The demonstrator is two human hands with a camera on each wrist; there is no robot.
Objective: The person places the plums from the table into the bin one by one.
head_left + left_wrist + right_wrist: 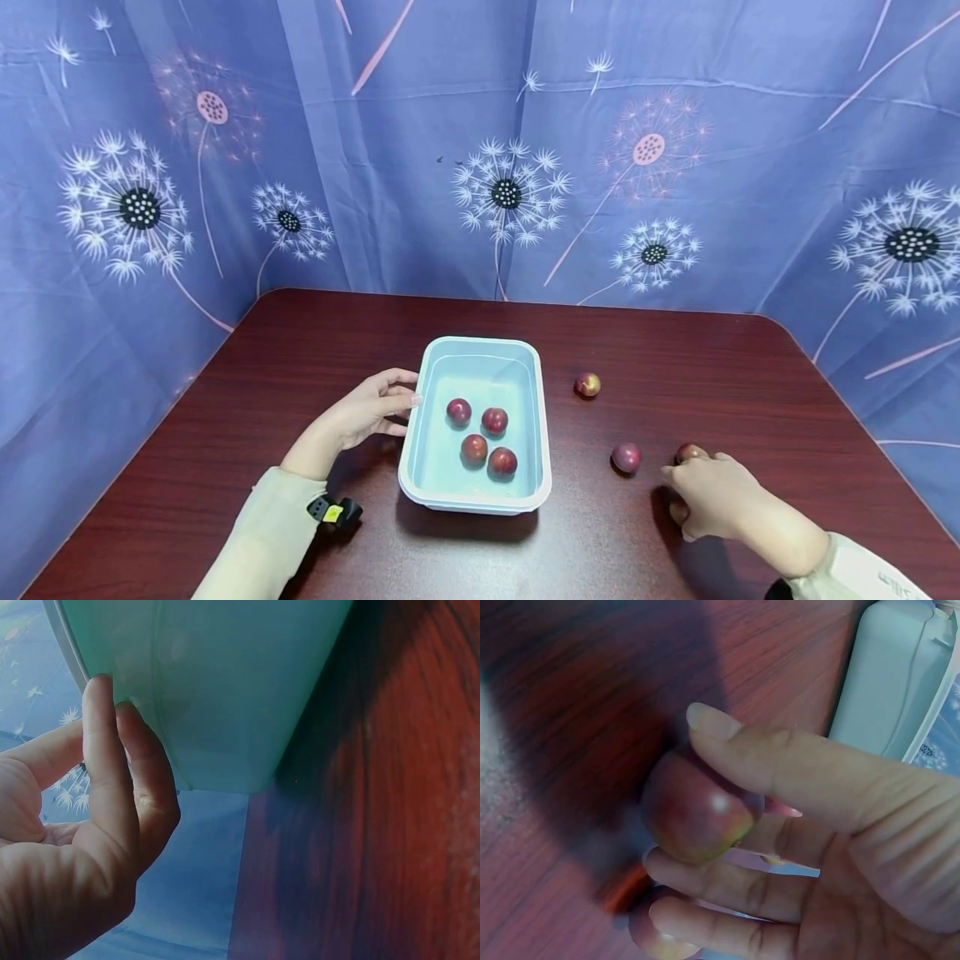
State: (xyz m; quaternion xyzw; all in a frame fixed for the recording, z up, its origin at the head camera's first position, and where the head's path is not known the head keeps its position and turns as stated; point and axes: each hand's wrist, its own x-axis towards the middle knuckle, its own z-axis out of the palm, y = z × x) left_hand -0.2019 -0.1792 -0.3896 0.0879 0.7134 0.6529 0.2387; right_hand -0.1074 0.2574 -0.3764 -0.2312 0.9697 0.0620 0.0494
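A pale blue plastic basin [471,503] stands on the table with several dark red plums [473,450] in it. At its left side my left hand [375,407] holds the rim, fingertips against the lip and outer wall; the left wrist view shows these fingers [112,772] bent at the wall. Right of the basin, my right hand [716,497] reaches down. In the right wrist view its thumb and fingers pinch a plum [694,806]. A second plum [649,930] lies by the other fingertips, partly hidden; the head view shows this plum [688,452] past the knuckles.
Two loose plums lie between basin and right hand: a purplish plum [626,457] close to the hand and a yellow-red plum [587,384] farther back. The dark wooden table [322,333] ends at a blue dandelion-print curtain [420,208] behind and at the sides.
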